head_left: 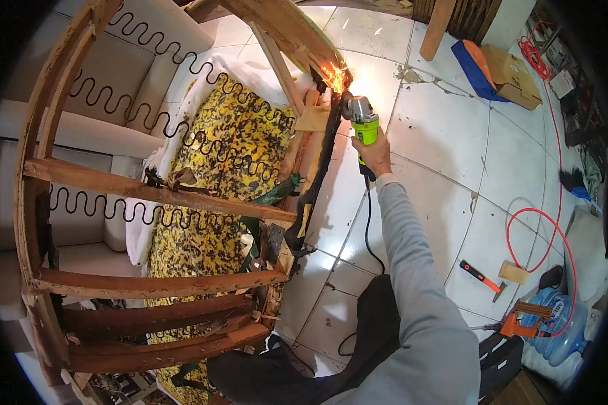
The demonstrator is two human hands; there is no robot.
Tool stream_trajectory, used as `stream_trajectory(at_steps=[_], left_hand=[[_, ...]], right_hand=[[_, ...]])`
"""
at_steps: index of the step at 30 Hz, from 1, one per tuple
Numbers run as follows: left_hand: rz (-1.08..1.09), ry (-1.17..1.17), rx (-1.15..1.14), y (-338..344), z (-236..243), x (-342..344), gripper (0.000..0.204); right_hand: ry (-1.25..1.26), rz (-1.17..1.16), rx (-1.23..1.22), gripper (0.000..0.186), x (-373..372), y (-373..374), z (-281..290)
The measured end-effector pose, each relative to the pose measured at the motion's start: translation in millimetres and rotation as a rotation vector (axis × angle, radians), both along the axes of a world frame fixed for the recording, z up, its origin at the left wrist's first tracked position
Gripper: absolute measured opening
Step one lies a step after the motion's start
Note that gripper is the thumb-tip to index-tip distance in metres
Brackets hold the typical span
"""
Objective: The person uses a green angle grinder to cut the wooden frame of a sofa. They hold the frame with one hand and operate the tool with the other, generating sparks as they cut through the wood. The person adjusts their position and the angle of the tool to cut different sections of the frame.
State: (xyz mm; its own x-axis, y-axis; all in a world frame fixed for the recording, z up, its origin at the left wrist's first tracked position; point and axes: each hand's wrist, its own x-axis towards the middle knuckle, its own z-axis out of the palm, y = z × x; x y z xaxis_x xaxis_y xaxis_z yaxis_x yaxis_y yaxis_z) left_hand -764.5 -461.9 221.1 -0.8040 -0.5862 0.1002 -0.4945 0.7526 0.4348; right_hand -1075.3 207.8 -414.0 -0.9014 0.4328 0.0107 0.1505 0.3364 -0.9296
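Note:
My right hand [377, 152] is wrapped round the body of a green and silver angle grinder [365, 127]. The grinder's disc end meets the outer rail of a wooden sofa frame [162, 192], and bright orange sparks [336, 77] spray from that spot. Dark torn upholstery [325, 145] hangs along this rail. Zigzag springs [182, 57] stretch across the frame, several of them loose-ended or bent. A black power cord [368, 223] runs down from the grinder's rear end. My left hand is outside the picture.
Beneath the frame lies a yellow and black mottled foam cushion [216, 142]. On the white tiled floor [446, 128] are a hammer [483, 280], a small tan block [513, 272], a red hose [566, 243], a blue water jug [559, 324] and a cardboard box [513, 75]. Pale sofas [108, 67] stand left.

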Motion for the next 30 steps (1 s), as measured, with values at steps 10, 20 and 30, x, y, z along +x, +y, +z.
stream_trajectory(at_steps=[10, 20, 30], left_hand=[[-0.022, -0.014, -0.042, -9.5, -2.8, -3.8, 0.063], [-0.02, -0.029, -0.073, -14.4, 1.2, 1.1, 0.068], [-0.049, -0.029, -0.085, -15.4, -3.3, -1.7, 0.074]], right_hand=[[0.059, 0.016, 0.009, 0.052, 24.1, -4.5, -11.5], [0.052, 0.034, 0.007, 0.053, 43.1, -22.0, -6.5], [-0.001, -0.036, -0.02, 0.054, 11.3, -9.0, -12.8]])
